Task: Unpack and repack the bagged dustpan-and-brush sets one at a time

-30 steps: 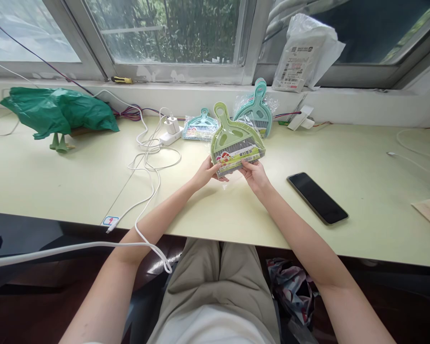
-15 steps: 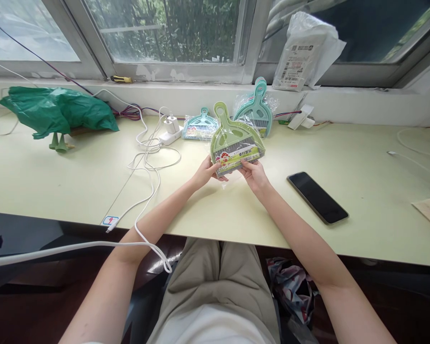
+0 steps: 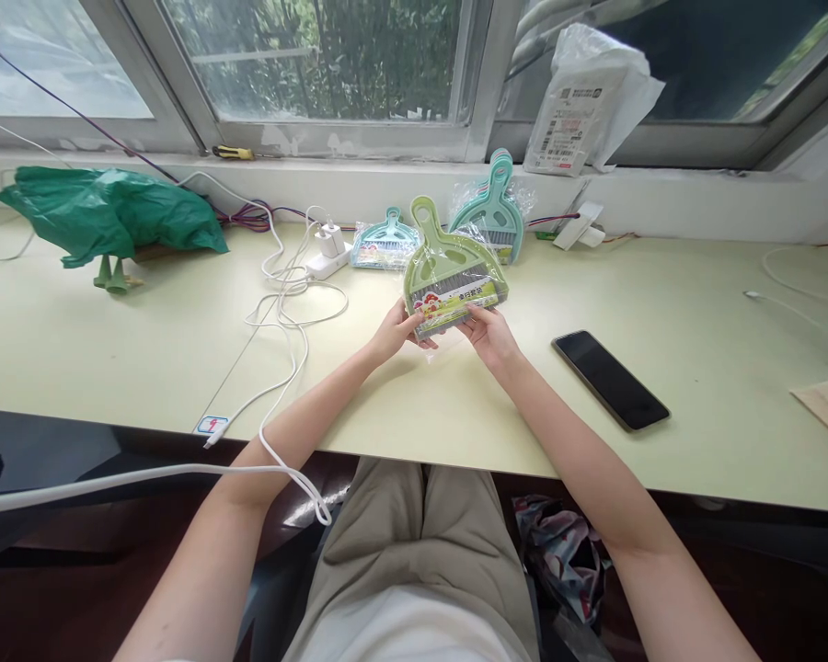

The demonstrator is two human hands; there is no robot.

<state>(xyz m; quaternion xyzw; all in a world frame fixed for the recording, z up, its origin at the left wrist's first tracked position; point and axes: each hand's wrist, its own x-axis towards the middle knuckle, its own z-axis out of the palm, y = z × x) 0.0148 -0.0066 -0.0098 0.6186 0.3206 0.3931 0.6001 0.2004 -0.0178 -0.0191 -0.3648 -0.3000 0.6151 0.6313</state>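
Between my two hands is a green dustpan and brush set (image 3: 452, 262) in a clear plastic wrapper, tilted up with its handle pointing away from me. My left hand (image 3: 395, 333) grips its lower left corner, thumb on the front. On the lower right edge, my right hand (image 3: 489, 338) pinches the set with the thumb over the printed label. Grey bristles show through the wrapper. Behind it, a stack of blue-green dustpan sets (image 3: 500, 207) leans against the wall. A smaller light-blue set (image 3: 388, 241) lies to the left of the stack.
A black phone (image 3: 611, 380) lies on the table (image 3: 731, 405) to the right. White cables (image 3: 293, 313) trail from a power strip (image 3: 327, 265) over the front edge. A green plastic bag (image 3: 117, 216) is at the left, and a box cutter (image 3: 233, 153) rests on the sill.
Hardly anything differs; the green dustpan set has shifted very slightly left, still held in both hands.
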